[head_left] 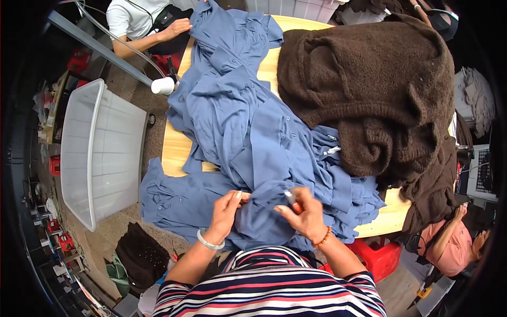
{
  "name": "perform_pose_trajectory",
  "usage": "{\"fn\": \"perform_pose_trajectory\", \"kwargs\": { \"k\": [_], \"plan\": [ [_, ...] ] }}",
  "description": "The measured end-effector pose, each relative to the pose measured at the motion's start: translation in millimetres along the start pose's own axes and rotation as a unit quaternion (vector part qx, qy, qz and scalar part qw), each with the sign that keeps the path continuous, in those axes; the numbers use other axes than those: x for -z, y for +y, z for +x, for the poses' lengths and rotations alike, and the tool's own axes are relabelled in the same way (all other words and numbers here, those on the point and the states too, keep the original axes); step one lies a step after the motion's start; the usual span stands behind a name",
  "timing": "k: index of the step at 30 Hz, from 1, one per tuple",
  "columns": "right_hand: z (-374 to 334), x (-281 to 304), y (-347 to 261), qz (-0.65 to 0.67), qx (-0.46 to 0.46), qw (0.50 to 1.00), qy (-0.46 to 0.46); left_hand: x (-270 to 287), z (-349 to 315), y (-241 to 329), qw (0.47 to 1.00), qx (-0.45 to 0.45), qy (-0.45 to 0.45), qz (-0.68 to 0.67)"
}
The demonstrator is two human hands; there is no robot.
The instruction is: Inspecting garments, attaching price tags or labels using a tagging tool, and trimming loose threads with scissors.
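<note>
Table's [175, 150] near edge | left hand [225, 212] pinches blue shirt [265, 210] | right hand [308, 217], fingers curled, holds blurred tool [298, 207] | shirt work, seemingly; next needs steadiness

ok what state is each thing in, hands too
Blue garments: unfolded, rumpled, overlapping
Small tool: held, blurred
Left hand: pinching the blue garments
Right hand: curled around the small tool
Brown knitwear: heaped, rumpled
Wooden table: mostly covered
White bin: upright

Small orange tool [298, 208] blurred in right grip [309, 217], its kind uncertain, white-shirted co-worker [122, 19] cut off above
</note>
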State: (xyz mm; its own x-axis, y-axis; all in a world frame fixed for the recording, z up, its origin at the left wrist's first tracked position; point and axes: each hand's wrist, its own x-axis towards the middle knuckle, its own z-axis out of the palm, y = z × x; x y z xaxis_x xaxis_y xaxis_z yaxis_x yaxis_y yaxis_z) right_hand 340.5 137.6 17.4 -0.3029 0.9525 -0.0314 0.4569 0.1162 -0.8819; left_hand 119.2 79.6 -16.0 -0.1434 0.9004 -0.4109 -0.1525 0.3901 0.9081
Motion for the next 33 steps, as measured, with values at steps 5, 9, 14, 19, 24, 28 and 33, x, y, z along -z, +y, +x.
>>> {"fn": "perform_pose_trajectory", "kwargs": {
  "k": [5,9,14,19,24,28,33],
  "plan": [
    [9,11,10,-0.117,0.027,0.987,0.11,-1,-45,-6,0.936,-0.117,-0.016,0.332],
    [-5,3,22,0.065,-0.147,0.974,-0.16,-12,-47,0,0.903,-0.064,-0.057,0.421],
    [7,2,6,-0.09,-0.052,0.983,-0.148,9,-24,23,0.923,-0.109,-0.055,0.364],
    [25,16,24,-0.18,-0.028,0.981,0.063,20,-8,50,0.954,0.04,-0.128,0.268],
    [21,21,18,0.027,-0.124,0.97,-0.21,12,6,20,0.998,0.054,-0.006,0.009],
    [22,28,7,0.211,-0.183,0.935,-0.218,-9,-7,34,0.933,-0.197,-0.064,0.296],
    [47,48,-23,0.235,-0.045,0.91,-0.34,-20,-6,21,0.895,-0.209,-0.077,0.385]
  ]
}}
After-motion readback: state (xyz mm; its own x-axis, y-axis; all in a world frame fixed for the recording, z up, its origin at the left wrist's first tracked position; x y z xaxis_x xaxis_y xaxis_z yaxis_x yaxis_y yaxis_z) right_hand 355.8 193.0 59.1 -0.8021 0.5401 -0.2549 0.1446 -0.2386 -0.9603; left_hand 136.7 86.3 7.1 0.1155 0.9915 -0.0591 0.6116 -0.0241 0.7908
